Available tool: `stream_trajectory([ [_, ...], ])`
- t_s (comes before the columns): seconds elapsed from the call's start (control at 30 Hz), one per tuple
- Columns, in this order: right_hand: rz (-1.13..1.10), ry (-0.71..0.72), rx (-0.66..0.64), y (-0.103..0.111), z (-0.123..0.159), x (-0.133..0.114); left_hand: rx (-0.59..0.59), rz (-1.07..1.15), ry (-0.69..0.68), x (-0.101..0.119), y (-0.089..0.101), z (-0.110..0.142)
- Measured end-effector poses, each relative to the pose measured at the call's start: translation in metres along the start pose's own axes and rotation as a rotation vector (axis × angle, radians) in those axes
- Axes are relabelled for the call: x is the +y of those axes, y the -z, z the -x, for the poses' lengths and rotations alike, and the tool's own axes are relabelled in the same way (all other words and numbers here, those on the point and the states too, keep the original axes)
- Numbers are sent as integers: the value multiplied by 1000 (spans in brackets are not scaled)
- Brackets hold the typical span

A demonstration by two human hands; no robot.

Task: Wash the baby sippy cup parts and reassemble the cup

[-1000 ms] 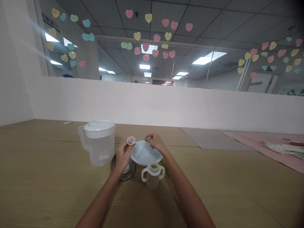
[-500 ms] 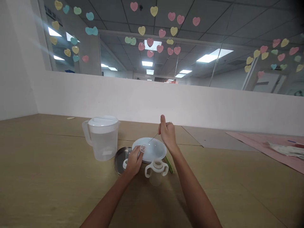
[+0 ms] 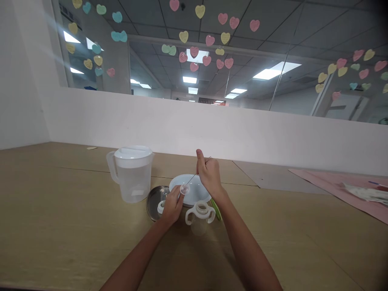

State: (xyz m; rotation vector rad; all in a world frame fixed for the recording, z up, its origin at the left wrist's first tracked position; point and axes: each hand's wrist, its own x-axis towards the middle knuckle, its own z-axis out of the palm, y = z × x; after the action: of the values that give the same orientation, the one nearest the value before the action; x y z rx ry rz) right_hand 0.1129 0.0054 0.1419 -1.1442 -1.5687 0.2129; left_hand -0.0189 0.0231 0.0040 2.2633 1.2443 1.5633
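Observation:
My left hand (image 3: 171, 207) is closed round a small clear round part (image 3: 184, 188), held just over the near edge of a white bowl (image 3: 197, 192). My right hand (image 3: 207, 173) is closed in a fist with the thumb up, above the bowl. It grips a thin wire-like tool (image 3: 190, 181) whose lower end reaches the clear part. A two-handled bottle (image 3: 199, 216) without a lid stands in front of the bowl, between my forearms.
A clear lidded pitcher (image 3: 131, 173) stands left of the bowl. A round metal tray (image 3: 153, 198) with a small white piece (image 3: 161, 207) lies beside my left hand. A green item (image 3: 216, 209) lies under my right wrist. A pink mat (image 3: 342, 186) lies at far right.
My left hand lowered the clear part from above the tray to the bowl's edge. My right hand rose from the bowl into a thumb-up fist, and the thin tool's tip now meets the part.

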Motion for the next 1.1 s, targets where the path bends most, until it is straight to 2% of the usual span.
stream_trajectory([
  [0.23, 50, 49, -50, 3, 1, -1, 14, 13, 0, 2, 1, -1],
  [0.43, 149, 86, -102, 0, 6, -8, -23, 29, 36, 1, -1, -2],
  [0.8, 300, 72, -96, -1, 7, -11, -48, 41, 67, 2, 0, -1],
  [0.97, 425, 130, -238, -9, 9, -11, -63, 57, 99, 0, 0, -1],
  [1.1, 621, 284, -375, -22, 10, 0, -61, 103, 120, -3, -2, -2],
])
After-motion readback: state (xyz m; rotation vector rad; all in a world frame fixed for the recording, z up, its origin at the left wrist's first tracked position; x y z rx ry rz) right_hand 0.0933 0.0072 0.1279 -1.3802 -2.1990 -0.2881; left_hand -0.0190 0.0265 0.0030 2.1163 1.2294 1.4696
